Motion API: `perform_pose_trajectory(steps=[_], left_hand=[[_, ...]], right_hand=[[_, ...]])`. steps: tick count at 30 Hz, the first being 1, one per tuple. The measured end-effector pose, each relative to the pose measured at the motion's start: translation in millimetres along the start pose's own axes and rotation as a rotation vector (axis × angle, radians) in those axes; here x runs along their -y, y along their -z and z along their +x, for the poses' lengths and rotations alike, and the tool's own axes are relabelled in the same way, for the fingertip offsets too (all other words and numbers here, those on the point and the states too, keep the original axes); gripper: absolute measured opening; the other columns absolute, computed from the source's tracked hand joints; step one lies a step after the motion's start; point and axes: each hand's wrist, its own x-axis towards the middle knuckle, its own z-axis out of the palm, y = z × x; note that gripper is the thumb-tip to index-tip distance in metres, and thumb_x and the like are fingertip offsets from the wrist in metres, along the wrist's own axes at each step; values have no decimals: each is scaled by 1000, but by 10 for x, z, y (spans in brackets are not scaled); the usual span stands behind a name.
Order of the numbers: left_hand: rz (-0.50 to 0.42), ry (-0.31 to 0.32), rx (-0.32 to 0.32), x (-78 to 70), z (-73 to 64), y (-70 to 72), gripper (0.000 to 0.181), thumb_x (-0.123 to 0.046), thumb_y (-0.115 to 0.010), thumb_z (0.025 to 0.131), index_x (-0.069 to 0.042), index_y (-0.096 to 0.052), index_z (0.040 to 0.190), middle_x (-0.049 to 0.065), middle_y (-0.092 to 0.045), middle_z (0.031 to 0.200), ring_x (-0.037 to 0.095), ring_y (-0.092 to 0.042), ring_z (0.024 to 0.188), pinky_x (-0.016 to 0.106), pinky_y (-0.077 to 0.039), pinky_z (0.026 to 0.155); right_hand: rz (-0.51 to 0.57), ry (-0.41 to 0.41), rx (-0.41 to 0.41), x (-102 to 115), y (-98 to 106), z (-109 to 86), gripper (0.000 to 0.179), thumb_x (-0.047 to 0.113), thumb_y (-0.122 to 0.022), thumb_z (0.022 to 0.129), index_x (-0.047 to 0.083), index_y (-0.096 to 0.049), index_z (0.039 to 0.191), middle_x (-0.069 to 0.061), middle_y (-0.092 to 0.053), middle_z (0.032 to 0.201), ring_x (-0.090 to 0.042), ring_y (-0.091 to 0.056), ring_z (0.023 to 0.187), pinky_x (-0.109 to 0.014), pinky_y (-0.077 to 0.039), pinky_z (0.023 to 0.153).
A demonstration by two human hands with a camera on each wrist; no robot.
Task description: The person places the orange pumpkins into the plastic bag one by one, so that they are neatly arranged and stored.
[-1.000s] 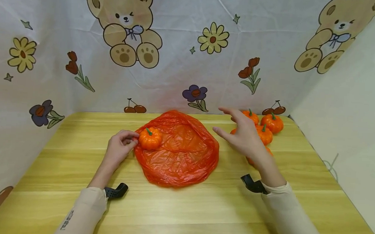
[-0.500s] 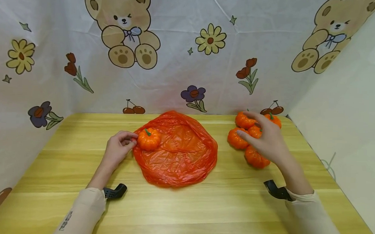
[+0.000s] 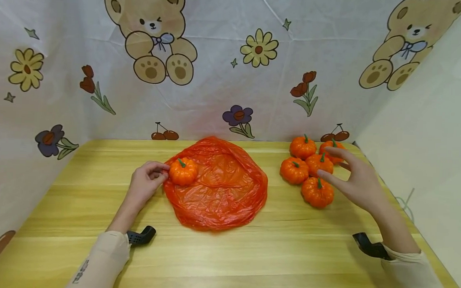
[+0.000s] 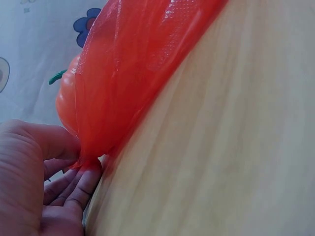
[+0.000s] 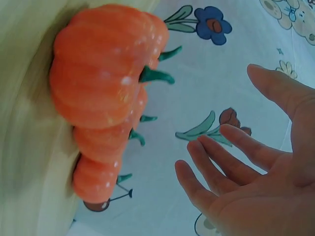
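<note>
A red plastic bag (image 3: 220, 203) lies spread on the table, its rim rolled into a loose ring. One small orange pumpkin (image 3: 183, 172) with a green stem sits in it at the left side. My left hand (image 3: 147, 181) pinches the bag's left edge between thumb and fingers, right beside that pumpkin; the left wrist view shows the red film (image 4: 91, 162) gathered at the fingertips. On the right, several more pumpkins (image 3: 317, 193) stand in a cluster. My right hand (image 3: 358, 179) hovers at the cluster's right side, fingers spread and holding nothing; in the right wrist view the pumpkins (image 5: 98, 64) stand apart from its fingers.
The wooden table (image 3: 225, 264) runs back to a white cloth (image 3: 210, 87) printed with bears and flowers. A pale wall (image 3: 427, 148) borders the right side, with a thin cord (image 3: 407, 203) near the table's edge. Black camera mounts (image 3: 370, 247) sit on both wrists.
My right hand has moved rightward from beside the bag, across the pumpkin cluster to its right side, uncovering the pumpkins. The left hand, bag and pumpkin inside stay put.
</note>
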Motion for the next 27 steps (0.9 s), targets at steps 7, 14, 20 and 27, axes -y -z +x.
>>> perform_pose_trajectory(steps=[7, 14, 20, 27], left_hand=[[-3, 1, 5, -17, 1, -3, 21, 1, -70, 97, 3, -74, 118, 19, -65, 120, 11, -61, 95, 8, -51, 81], [-9, -8, 7, -19, 3, -6, 21, 1, -70, 96, 3, -74, 117, 19, -66, 118, 13, -61, 96, 8, -52, 82], [-4, -7, 5, -3, -9, 9, 21, 0, -70, 97, 2, -75, 117, 19, -66, 118, 14, -60, 96, 8, -51, 82], [-2, -6, 2, -11, -6, 3, 21, 0, -70, 97, 2, -75, 117, 19, -66, 118, 13, -61, 96, 9, -51, 82]], right_hand=[[-27, -14, -10, -185, 185, -75, 64, 25, -82, 94, 12, -55, 151, -16, -61, 147, -38, -53, 133, 8, -30, 91], [-32, -52, -7, -372, 243, -91, 62, 24, -81, 95, 8, -54, 149, -21, -58, 148, -40, -50, 135, 8, -30, 88], [-23, -27, 45, -406, 182, -74, 58, 26, -79, 96, 8, -56, 147, -20, -60, 146, -28, -55, 133, 6, -33, 91], [-20, 30, 132, -421, 135, -77, 51, 26, -80, 96, 7, -64, 140, -15, -66, 139, -12, -59, 123, 3, -38, 93]])
